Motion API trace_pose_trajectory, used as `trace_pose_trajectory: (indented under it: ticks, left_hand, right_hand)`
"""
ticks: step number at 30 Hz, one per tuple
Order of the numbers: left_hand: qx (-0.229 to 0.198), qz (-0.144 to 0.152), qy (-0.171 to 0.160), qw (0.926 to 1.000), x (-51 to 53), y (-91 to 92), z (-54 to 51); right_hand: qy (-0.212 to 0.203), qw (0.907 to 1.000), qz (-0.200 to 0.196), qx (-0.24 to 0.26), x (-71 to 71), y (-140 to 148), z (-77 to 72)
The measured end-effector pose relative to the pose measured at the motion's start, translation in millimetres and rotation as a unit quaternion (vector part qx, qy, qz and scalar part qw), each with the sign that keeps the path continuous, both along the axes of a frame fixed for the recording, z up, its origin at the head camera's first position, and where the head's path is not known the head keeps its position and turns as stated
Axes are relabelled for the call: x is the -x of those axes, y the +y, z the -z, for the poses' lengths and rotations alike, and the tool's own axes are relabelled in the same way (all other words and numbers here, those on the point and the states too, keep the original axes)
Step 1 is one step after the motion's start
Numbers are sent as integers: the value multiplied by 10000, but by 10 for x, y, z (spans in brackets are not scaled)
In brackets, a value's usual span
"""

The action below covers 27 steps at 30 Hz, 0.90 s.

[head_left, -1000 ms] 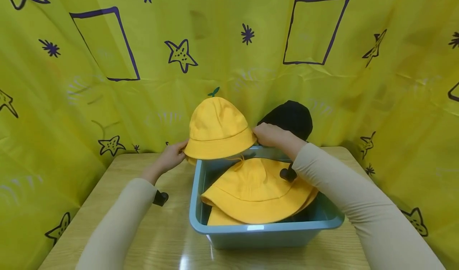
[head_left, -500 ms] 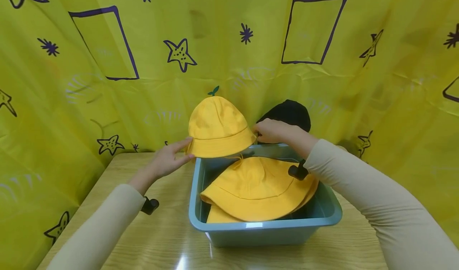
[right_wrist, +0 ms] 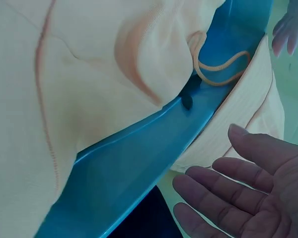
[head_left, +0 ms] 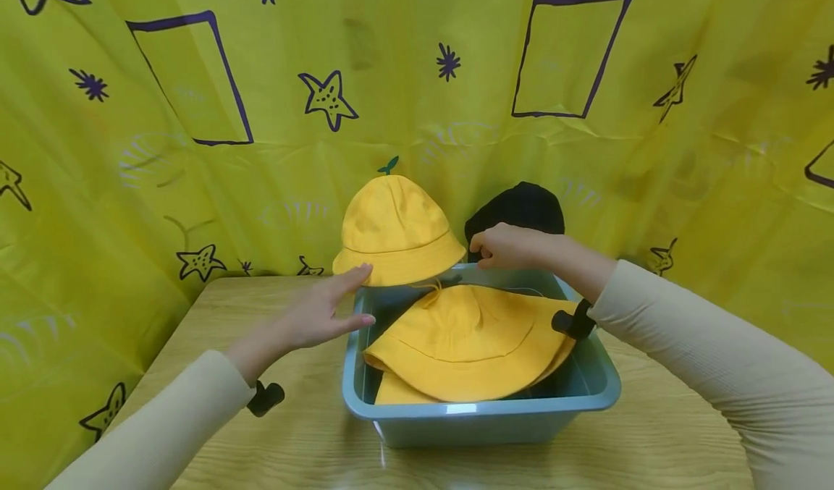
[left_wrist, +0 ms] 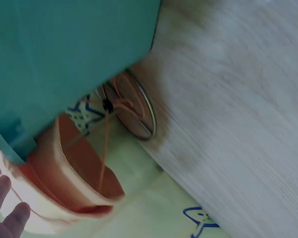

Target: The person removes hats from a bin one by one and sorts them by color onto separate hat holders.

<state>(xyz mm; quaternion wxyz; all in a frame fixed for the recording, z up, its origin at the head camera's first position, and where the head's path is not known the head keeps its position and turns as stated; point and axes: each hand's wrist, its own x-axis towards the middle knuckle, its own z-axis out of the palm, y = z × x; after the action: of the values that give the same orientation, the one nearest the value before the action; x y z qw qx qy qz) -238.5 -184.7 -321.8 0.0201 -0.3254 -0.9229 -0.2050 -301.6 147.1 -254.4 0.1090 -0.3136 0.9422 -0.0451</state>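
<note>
A yellow bucket hat (head_left: 400, 222) with a green sprout on top stands upright behind the blue-green bin, its brim by the bin's back rim. My left hand (head_left: 313, 313), fingers extended, is at the brim's left front; whether it touches cannot be told. Just right of the brim, my right hand (head_left: 515, 247) holds nothing; in the right wrist view this hand (right_wrist: 253, 188) has loosely spread fingers. More yellow hats (head_left: 465, 338) lie in the bin (head_left: 462, 426). Under the standing hat's brim (left_wrist: 84, 173), the left wrist view shows a cord.
A black hat (head_left: 531, 208) is behind the bin's back right, beside the right hand. A round metal ring (left_wrist: 150, 106) shows beneath the cord, near the bin. The wooden table (head_left: 280, 446) meets a yellow curtain (head_left: 260, 208) with drawn stars behind and at the sides.
Both hands have let go of the upright hat's brim. The right hand has moved right, away from it; the left has drawn toward the front with its fingers spread. The hat has barely moved.
</note>
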Motion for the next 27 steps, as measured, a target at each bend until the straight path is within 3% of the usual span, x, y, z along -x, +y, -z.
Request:
trace_pose_trajectory:
  ticks: [4,9,13,20,27]
  left_hand:
    - [42,296,47,9995,-122,53,3]
    - [285,364,55,9989,-249,134,-11]
    - [372,418,100,9984,-290,169,-6]
    - [409,445,65,9982,-452,181,62]
    - [156,222,-317,9991,-636,245,124]
  right_hand:
    - [-132,9999,-87,49,-108,47,0]
    - [-128,9999,-68,39,-237,113,-4]
    - [-313,9994,87,78,-331,178,15]
    - [-499,9986,110,-168,-449,365,96]
    - [-605,9946,581,-611,-521,500,186]
